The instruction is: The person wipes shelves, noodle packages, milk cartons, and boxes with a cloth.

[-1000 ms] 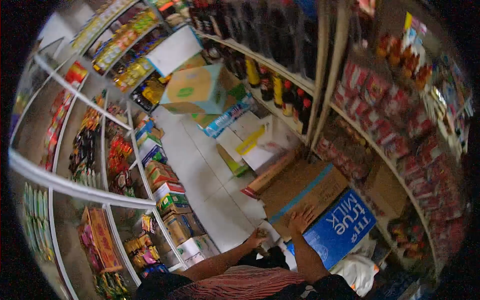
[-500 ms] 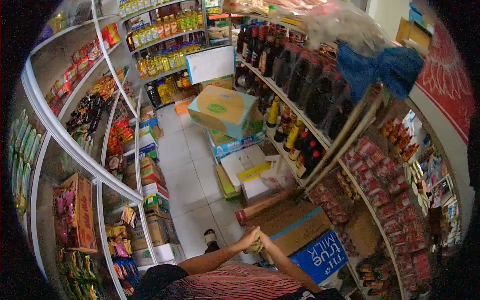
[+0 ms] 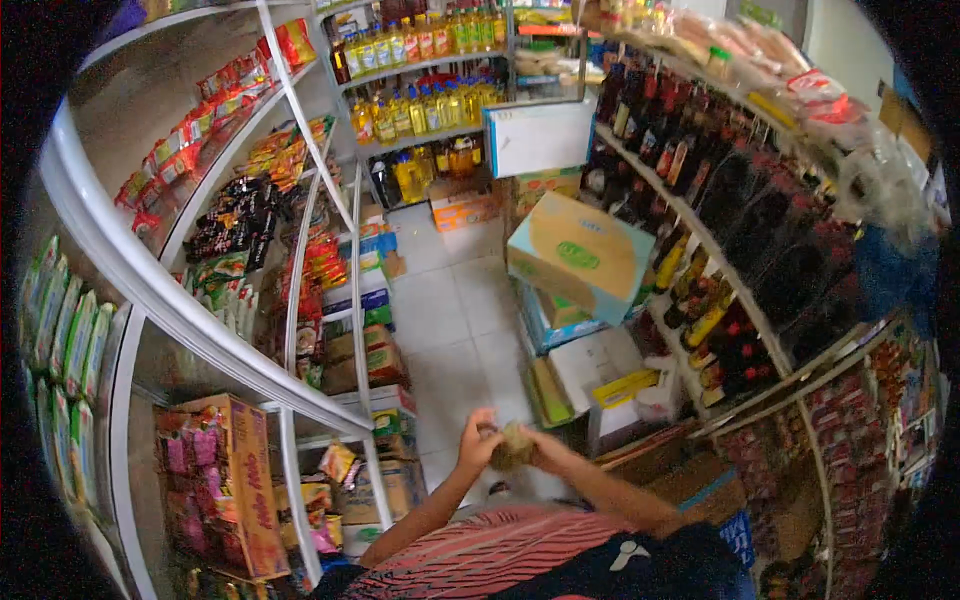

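Observation:
In front of my body, low in the head view, both hands are up close together. Between them is a small, crumpled olive-brown thing (image 3: 514,448), cloth-like but blurred; I cannot tell its kind. My left hand (image 3: 478,440) is closed at its left side, fingers curled toward it. From the other side, my right hand (image 3: 546,449) grips it with the fingers wrapped round. Below the hands, the striped shirt front fills the bottom of the view.
A metal-framed shelf (image 3: 215,345) of snack packets runs along the left. Stacked cartons (image 3: 580,255) and an open white box (image 3: 600,355) stand right of the tiled aisle (image 3: 455,310). Bottles (image 3: 690,160) line the right shelves; oil bottles (image 3: 430,110) fill the back.
The view has swung rightward in the scene's placement, with shelves and cartons shifted right. My hands, clasped together before, are now slightly apart with the crumpled thing showing between them.

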The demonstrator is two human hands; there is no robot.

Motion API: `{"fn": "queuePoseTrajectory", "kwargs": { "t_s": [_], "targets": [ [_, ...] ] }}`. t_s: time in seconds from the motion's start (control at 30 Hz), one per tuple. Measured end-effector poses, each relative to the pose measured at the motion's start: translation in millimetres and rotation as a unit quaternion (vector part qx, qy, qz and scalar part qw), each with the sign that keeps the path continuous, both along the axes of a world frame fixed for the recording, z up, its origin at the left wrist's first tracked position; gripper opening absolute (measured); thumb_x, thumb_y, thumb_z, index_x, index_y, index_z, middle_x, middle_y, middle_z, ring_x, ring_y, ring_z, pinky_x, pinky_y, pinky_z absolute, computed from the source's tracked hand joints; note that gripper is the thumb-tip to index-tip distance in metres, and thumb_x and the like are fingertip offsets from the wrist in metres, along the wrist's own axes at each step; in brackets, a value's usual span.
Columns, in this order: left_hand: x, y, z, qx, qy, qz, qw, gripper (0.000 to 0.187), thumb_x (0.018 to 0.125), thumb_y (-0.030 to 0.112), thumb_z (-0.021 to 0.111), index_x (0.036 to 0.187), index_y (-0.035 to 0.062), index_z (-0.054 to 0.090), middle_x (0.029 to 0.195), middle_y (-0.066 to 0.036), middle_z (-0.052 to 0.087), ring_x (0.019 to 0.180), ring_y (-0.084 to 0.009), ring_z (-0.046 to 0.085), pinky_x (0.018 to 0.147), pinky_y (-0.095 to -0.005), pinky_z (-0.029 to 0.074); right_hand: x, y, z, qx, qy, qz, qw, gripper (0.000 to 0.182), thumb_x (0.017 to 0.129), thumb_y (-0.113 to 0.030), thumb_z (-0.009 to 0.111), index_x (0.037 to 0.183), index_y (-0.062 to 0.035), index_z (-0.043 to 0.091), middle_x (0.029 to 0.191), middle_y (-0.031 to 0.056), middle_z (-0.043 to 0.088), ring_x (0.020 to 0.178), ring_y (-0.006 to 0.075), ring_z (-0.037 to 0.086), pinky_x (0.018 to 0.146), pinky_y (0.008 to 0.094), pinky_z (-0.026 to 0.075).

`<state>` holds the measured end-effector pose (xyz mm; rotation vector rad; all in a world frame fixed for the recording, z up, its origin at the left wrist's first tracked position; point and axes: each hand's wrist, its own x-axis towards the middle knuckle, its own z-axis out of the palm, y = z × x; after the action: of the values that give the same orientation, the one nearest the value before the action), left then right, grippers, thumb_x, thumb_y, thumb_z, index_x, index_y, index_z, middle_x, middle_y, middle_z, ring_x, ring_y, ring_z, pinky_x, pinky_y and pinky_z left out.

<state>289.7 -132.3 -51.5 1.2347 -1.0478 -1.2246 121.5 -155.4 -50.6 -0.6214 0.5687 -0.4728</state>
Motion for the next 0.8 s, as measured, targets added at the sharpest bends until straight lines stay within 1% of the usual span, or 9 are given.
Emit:
{"fn": "queuePoseTrajectory", "kwargs": {
  "t_s": [0.1, 0.2, 0.3, 0.43, 0.6, 0.67, 0.7, 0.73, 0.8],
  "targets": [
    [29.7, -21.5, 60.1, 0.055, 0.009, 0.023, 0.998, 0.045, 0.072, 0.006, 0.06, 0.112, 0.0039, 0.042, 0.102, -0.007, 0.047, 0.09, -0.0188, 0.049, 0.079, -0.0276, 0.04, 19.3, -35.6, 36.6, 0.116, -0.019, -0.018, 0.993, 0.042, 0.089, -0.039, 0.038, 0.117, -0.0099, 0.045, 0.116, 0.0055, 0.051, 0.103, 0.0192, 0.05, 0.089, 0.0392, 0.038],
    [35.0, -47.0, 58.9, 0.149, 0.053, -0.059, 0.986, 0.037, 0.079, 0.012, 0.056, 0.112, 0.002, 0.041, 0.104, -0.009, 0.048, 0.093, -0.0199, 0.05, 0.081, -0.0282, 0.04, 18.2, -64.3, 50.2, 0.141, -0.015, -0.076, 0.987, 0.038, 0.088, -0.035, 0.043, 0.116, -0.009, 0.046, 0.113, 0.0043, 0.052, 0.1, 0.0181, 0.051, 0.087, 0.0352, 0.039],
    [10.4, -72.6, 55.2, 0.119, -0.079, -0.151, 0.978, 0.037, 0.084, 0.021, 0.052, 0.113, 0.0002, 0.039, 0.102, -0.014, 0.051, 0.095, -0.024, 0.05, 0.083, -0.0308, 0.039, 23.5, -75.9, 42.1, -0.234, 0.137, -0.07, 0.96, 0.033, 0.085, -0.023, 0.051, 0.114, -0.0076, 0.045, 0.103, 0.003, 0.052, 0.097, 0.0131, 0.048, 0.08, 0.0282, 0.04],
    [2.4, -127.4, 53.9, -0.003, -0.216, -0.192, 0.957, 0.045, 0.082, 0.024, 0.054, 0.116, 0.0003, 0.035, 0.108, -0.018, 0.044, 0.101, -0.0277, 0.045, 0.087, -0.0343, 0.036, 41.9, -97.5, 24.5, -0.057, 0.029, -0.187, 0.98, 0.036, 0.085, -0.019, 0.051, 0.117, -0.0074, 0.043, 0.102, 0.0027, 0.053, 0.094, 0.0127, 0.05, 0.081, 0.0264, 0.041],
    [3.2, -220.3, 37.6, 0.015, -0.152, -0.142, 0.978, 0.062, 0.078, 0.031, 0.06, 0.122, 0.0, 0.03, 0.114, -0.023, 0.038, 0.106, -0.0338, 0.041, 0.09, -0.0369, 0.035, 36.5, -200.4, 15.9, -0.229, 0.09, -0.151, 0.957, 0.031, 0.081, -0.01, 0.055, 0.111, -0.005, 0.046, 0.097, 0.0019, 0.052, 0.09, 0.0118, 0.05, 0.078, 0.0268, 0.041],
    [2.8, -261.1, 24.3, -0.005, -0.194, -0.177, 0.965, 0.074, 0.077, 0.037, 0.059, 0.128, -0.0016, 0.021, 0.124, -0.023, 0.031, 0.112, -0.0336, 0.036, 0.094, -0.0366, 0.031, 30.7, -246.2, 11.0, -0.376, 0.172, -0.201, 0.888, 0.034, 0.076, -0.005, 0.059, 0.109, -0.0028, 0.048, 0.098, 0.0028, 0.053, 0.092, 0.0113, 0.049, 0.08, 0.0274, 0.041],
    [4.1, -278.5, 33.6, -0.076, -0.228, -0.158, 0.958, 0.063, 0.079, 0.036, 0.057, 0.122, -0.0018, 0.03, 0.117, -0.023, 0.039, 0.104, -0.0306, 0.043, 0.088, -0.0363, 0.035, 25.0, -266.6, 14.8, -0.337, 0.158, -0.22, 0.902, 0.039, 0.07, -0.002, 0.063, 0.107, -0.0032, 0.05, 0.101, 0.0052, 0.055, 0.094, 0.0149, 0.051, 0.083, 0.0287, 0.04],
    [6.2, -289.1, 36.9, -0.139, -0.259, -0.139, 0.946, 0.053, 0.081, 0.035, 0.055, 0.116, -0.0021, 0.04, 0.11, -0.022, 0.047, 0.096, -0.0277, 0.05, 0.083, -0.0359, 0.04, 13.1, -286.9, 17.2, -0.429, 0.226, -0.252, 0.837, 0.04, 0.068, -0.001, 0.063, 0.106, -0.004, 0.051, 0.101, 0.0076, 0.055, 0.093, 0.0184, 0.052, 0.082, 0.0302, 0.041],
    [24.9, -332.6, 48.3, 0.006, -0.268, -0.226, 0.937, 0.039, 0.083, 0.033, 0.053, 0.1, -0.0016, 0.047, 0.093, -0.018, 0.052, 0.081, -0.0239, 0.052, 0.072, -0.0354, 0.043, -20.9, -332.2, 18.6, -0.505, 0.38, -0.316, 0.708, 0.04, 0.065, 0.001, 0.061, 0.104, -0.0041, 0.052, 0.101, 0.0119, 0.055, 0.094, 0.0261, 0.051, 0.083, 0.0335, 0.04]
  ]
}}
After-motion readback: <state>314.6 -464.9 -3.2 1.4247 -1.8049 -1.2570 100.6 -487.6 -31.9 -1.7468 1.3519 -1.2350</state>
